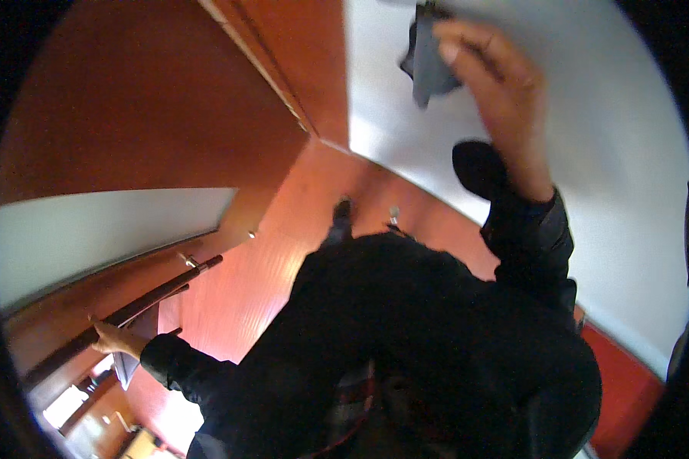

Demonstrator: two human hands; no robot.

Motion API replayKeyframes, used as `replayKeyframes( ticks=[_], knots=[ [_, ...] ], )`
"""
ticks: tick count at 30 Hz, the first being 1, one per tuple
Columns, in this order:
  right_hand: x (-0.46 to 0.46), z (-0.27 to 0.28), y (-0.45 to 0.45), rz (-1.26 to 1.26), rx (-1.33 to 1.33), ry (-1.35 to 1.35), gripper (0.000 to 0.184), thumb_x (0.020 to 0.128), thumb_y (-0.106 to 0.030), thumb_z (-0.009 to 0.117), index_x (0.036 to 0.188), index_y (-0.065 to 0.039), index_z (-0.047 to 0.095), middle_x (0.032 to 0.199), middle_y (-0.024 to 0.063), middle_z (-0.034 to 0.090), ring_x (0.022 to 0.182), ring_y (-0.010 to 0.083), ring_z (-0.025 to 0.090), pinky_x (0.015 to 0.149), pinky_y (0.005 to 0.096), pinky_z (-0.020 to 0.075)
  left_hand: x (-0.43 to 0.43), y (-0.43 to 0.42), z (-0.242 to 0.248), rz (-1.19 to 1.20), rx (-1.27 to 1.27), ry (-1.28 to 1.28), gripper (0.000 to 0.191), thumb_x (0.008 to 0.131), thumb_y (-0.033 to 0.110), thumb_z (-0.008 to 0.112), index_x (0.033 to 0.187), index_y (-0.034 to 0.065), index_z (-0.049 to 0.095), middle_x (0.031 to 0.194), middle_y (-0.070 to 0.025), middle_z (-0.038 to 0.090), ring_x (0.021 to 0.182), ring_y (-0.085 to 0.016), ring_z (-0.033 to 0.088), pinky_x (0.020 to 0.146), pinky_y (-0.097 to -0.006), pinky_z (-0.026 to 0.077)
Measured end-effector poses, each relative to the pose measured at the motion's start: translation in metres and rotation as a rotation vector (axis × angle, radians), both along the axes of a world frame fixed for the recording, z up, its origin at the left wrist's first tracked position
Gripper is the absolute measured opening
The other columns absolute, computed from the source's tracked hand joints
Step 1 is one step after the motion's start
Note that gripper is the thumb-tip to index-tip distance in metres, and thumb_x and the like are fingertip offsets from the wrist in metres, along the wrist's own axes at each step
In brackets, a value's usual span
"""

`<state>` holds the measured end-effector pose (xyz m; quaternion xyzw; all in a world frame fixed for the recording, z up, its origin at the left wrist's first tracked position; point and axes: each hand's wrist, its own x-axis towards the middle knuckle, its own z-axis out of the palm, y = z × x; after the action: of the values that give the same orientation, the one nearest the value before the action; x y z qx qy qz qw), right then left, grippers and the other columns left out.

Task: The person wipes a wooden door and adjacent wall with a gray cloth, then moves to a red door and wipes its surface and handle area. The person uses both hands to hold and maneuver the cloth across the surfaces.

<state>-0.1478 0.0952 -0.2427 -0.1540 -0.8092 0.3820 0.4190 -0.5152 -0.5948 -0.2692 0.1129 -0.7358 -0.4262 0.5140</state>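
Note:
A folded grey cloth (433, 63) is pinched between the thumb and fingers of my right hand (502, 86), raised in front of a pale wall (603, 143) at the upper right. Something dark shows behind the cloth; I cannot tell what it is. Low on the left, my left hand (112, 337) is on a dark wooden handrail (149, 298), its thumb over the rail and its fingers partly hidden. The rail sits on a metal bracket (189, 260).
Brown wood panelling (149, 97) rises at the upper left, with a pale panel (115, 224) below it. The reddish wooden floor (235, 287) reflects light. A small metal doorstop-like object (394, 214) stands near my foot (342, 212). A red surface (620, 384) lies at the lower right.

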Motion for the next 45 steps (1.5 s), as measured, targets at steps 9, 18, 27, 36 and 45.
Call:
replayKeyframes(
  ticks=[9, 18, 27, 36, 45],
  knots=[
    [0.116, -0.021, 0.062, -0.146, 0.214, 0.325, 0.014, 0.100, -0.004, 0.064, 0.111, -0.002, 0.073, 0.092, -0.0001, 0.068, 0.083, 0.0093, 0.061, 0.074, 0.0240, 0.0490, 0.098, 0.027, 0.000, -0.149, -0.114, 0.119, 0.035, 0.076, 0.010, 0.089, 0.101, -0.0060, 0.070, 0.096, -0.0128, 0.073, 0.075, -0.023, 0.067, 0.068, -0.0362, 0.060],
    [0.053, 0.034, -0.025, -0.017, -0.030, 0.247, 0.013, 0.101, -0.005, 0.064, 0.110, 0.001, 0.071, 0.091, 0.0016, 0.067, 0.079, 0.0096, 0.063, 0.069, 0.0248, 0.0521, 0.149, 0.106, 0.047, -0.432, 0.302, -0.032, 0.033, 0.083, 0.015, 0.085, 0.108, 0.0001, 0.068, 0.104, -0.0129, 0.071, 0.089, -0.024, 0.068, 0.077, -0.0389, 0.062],
    [-0.068, 0.050, -0.146, -0.086, 0.090, 0.085, 0.013, 0.100, -0.003, 0.064, 0.110, -0.001, 0.072, 0.091, -0.0002, 0.066, 0.084, 0.0088, 0.059, 0.074, 0.0235, 0.0474, 0.082, 0.044, 0.020, -0.440, 0.008, 0.106, 0.018, 0.088, 0.009, 0.080, 0.102, 0.0030, 0.071, 0.098, -0.0095, 0.072, 0.079, -0.019, 0.066, 0.076, -0.0339, 0.056],
    [-0.060, 0.052, -0.158, -0.146, 0.433, 0.025, 0.022, 0.101, -0.018, 0.068, 0.121, -0.016, 0.077, 0.114, 0.0042, 0.077, 0.113, 0.0183, 0.070, 0.100, 0.0327, 0.0532, 0.085, 0.045, 0.013, -0.535, 0.038, 0.085, 0.026, 0.087, 0.009, 0.079, 0.108, 0.0045, 0.065, 0.099, -0.0090, 0.069, 0.083, -0.020, 0.066, 0.080, -0.0339, 0.058],
    [-0.026, 0.049, -0.168, -0.053, 0.112, 0.154, 0.020, 0.098, -0.009, 0.069, 0.117, -0.008, 0.076, 0.102, -0.0005, 0.073, 0.097, 0.0087, 0.065, 0.086, 0.0225, 0.0495, 0.076, 0.045, 0.017, -0.524, 0.055, 0.000, 0.051, 0.084, 0.003, 0.082, 0.130, 0.0004, 0.059, 0.126, -0.0123, 0.066, 0.108, -0.025, 0.064, 0.099, -0.0376, 0.053]
  ],
)
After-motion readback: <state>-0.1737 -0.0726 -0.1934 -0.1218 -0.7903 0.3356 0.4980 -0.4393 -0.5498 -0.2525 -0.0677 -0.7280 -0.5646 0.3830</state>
